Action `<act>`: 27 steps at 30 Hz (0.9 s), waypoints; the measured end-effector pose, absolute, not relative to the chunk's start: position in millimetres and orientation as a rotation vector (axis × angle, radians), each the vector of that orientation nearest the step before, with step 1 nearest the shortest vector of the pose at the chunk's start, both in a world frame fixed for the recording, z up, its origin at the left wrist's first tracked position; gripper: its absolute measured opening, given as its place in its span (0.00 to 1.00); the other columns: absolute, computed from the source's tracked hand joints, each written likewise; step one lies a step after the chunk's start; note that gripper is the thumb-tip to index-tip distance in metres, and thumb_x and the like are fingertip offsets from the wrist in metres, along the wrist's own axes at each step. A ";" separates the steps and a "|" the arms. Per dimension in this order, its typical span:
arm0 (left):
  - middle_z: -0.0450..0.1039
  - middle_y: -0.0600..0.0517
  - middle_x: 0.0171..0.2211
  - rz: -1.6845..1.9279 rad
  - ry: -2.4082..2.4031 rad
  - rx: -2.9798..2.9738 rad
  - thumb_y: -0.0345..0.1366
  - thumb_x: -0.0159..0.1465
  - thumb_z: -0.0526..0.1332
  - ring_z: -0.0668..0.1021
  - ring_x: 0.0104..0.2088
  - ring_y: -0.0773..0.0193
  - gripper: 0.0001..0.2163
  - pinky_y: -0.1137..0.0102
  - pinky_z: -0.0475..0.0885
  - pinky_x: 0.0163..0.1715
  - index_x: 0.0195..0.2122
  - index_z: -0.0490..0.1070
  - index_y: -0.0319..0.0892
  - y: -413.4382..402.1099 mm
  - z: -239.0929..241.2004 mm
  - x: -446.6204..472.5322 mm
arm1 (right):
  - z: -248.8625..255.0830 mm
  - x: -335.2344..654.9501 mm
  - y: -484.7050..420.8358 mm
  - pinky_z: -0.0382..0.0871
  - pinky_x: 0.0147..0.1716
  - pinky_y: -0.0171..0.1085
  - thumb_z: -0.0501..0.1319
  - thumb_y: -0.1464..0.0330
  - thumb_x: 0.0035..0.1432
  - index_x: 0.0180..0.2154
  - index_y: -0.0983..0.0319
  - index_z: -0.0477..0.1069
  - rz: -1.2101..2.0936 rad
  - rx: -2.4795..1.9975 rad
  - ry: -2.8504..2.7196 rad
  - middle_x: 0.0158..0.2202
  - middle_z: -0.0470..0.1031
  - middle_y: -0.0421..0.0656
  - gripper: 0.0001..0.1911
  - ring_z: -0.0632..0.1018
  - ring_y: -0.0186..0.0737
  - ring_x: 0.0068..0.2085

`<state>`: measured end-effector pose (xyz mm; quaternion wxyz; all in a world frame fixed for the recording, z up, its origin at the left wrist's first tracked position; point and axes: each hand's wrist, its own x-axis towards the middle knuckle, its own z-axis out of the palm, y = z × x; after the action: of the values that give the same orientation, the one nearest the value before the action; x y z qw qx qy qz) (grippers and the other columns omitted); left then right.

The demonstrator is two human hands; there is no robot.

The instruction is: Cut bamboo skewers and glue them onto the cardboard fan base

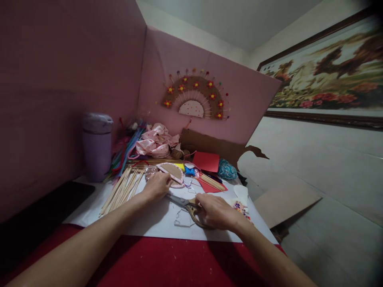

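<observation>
My right hand [214, 211] grips a pair of scissors [182, 201] by its gold-coloured handles, with the blades pointing left toward my left hand [157, 185]. The fingers of my left hand are pinched together close to the blade tips; what they hold, if anything, is too small to see. Just beyond them lies a half-circle of brown cardboard [172, 170] edged with pink fabric, partly covered by the hand. Scraps of clear plastic [182, 219] lie on the white sheet [149, 225] under the scissors.
Pale wooden sticks [121, 191] lie left, near a purple bottle [97, 149] and a black flat object [56, 203]. Behind are pink fabric [157, 141], red paper [206, 161] and blue yarn [227, 169]. A flower-decorated cardboard arch [194, 85] hangs on the pink panel [245, 95].
</observation>
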<state>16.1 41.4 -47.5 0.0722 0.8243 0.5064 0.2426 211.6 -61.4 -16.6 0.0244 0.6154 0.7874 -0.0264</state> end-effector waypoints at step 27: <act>0.74 0.50 0.24 1.311 1.514 1.979 0.41 0.59 0.52 0.74 0.28 0.64 0.13 0.72 0.60 0.28 0.24 0.70 0.41 52.4 -47.8 11.8 | -34.4 288.3 42.4 0.62 0.34 0.32 0.65 0.68 0.46 0.41 0.64 0.65 -0.015 2.746 2.290 0.40 0.75 0.47 0.18 0.75 0.42 0.40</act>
<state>11.8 52.4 -47.8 0.1622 0.6935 0.5307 0.4594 288.3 42.4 -34.4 -0.2154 0.7500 0.6254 -0.0041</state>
